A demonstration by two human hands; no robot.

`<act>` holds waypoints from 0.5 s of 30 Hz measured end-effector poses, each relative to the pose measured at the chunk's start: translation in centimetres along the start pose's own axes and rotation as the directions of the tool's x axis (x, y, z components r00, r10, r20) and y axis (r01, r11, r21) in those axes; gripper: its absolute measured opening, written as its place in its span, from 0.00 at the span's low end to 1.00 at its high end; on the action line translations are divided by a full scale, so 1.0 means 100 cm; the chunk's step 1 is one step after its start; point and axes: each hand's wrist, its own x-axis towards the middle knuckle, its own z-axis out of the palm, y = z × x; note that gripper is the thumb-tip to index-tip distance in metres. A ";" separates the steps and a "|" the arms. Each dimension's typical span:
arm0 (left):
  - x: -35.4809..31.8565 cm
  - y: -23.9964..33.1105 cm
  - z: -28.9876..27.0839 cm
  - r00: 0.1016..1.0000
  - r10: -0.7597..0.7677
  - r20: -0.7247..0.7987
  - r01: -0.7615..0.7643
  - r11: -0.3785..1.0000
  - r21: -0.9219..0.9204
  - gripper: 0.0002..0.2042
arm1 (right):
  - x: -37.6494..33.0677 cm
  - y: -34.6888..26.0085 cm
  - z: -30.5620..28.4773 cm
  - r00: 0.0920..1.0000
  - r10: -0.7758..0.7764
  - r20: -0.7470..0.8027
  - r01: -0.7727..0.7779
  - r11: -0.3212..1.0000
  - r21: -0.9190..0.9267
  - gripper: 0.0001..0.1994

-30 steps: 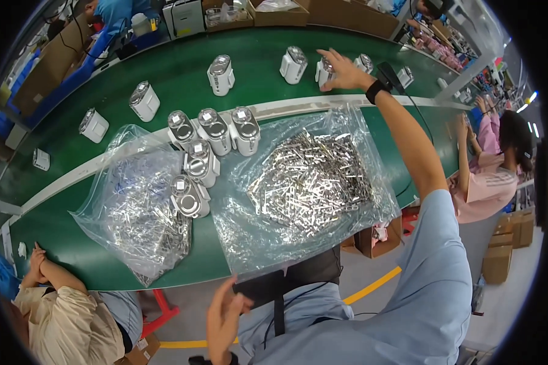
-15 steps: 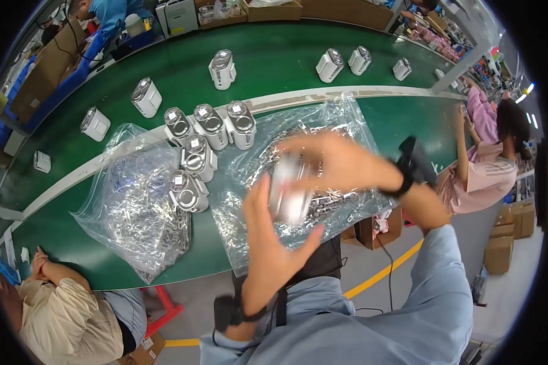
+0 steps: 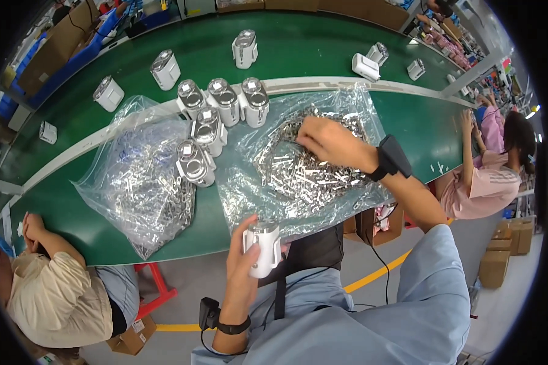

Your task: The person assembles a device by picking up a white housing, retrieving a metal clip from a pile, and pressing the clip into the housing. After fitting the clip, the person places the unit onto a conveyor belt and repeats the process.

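My left hand (image 3: 240,271) is wrapped round a white oval device (image 3: 264,252) with a silvery clear top, held upright at the table's near edge. Over an opened clear plastic bag (image 3: 240,210), my right hand (image 3: 333,143) has its fingers bent together, the tips down in a heap of small shiny metal pieces (image 3: 304,176). Whatever sits between those fingertips is too small to make out. Left of this bag stand several similar white devices (image 3: 208,131) in a cluster. A second clear bag (image 3: 149,182), also full of small metal pieces, lies beside them.
More white devices (image 3: 165,70) stand along the green belt (image 3: 310,52) beyond a pale rail (image 3: 323,83); one (image 3: 366,67) lies tipped over. Co-workers sit at left (image 3: 67,286) and right (image 3: 478,182). Below the table is a cardboard box (image 3: 356,226).
My hands have parted: the left drew the white device down toward me, while the right went to the metal pieces. My view has shifted, and one belt device now lies on its side.
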 end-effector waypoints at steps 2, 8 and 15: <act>0.000 0.001 0.005 1.000 -0.016 -0.017 0.017 1.000 0.008 0.31 | -0.001 -0.002 -0.002 0.998 0.063 0.013 -0.063 0.997 0.047 0.08; 0.012 0.012 0.019 0.999 0.042 -0.019 -0.041 0.998 0.047 0.22 | -0.007 -0.081 -0.034 0.807 0.496 0.322 -0.538 0.390 0.747 0.08; 0.023 0.004 0.014 0.973 0.141 -0.185 -0.117 0.984 0.135 0.17 | -0.023 -0.161 -0.013 0.753 0.324 0.573 -0.568 -0.119 0.814 0.05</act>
